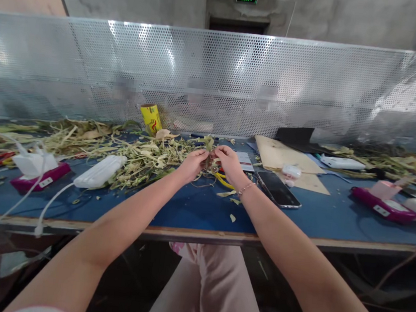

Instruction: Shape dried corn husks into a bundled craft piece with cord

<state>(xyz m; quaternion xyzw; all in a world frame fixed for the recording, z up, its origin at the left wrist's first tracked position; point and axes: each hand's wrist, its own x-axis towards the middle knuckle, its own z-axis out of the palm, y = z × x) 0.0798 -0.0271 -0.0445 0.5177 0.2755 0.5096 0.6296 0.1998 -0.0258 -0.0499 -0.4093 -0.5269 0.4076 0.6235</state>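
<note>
My left hand (193, 165) and my right hand (229, 161) meet over the blue table, fingers pinched. Between their fingertips is a withered greenish-brown plant piece (208, 142), its leafy top sticking up above them. My fingers partly cover it. Left of my left hand spreads a heap of dried pale-green stems and leaves (143, 158). Beneath my right hand a yellow-handled tool (224, 180) shows in part; its kind I cannot make out. Small leaf scraps (232, 218) lie in front of my right wrist.
A smartphone (279, 189), an earbud case (291, 172) and brown cardboard (275, 156) lie to the right. At left are a white power bank (100, 171) and a purple power strip (40, 180) with cables. A yellow tube (151, 118) leans near the perforated metal screen (218, 67).
</note>
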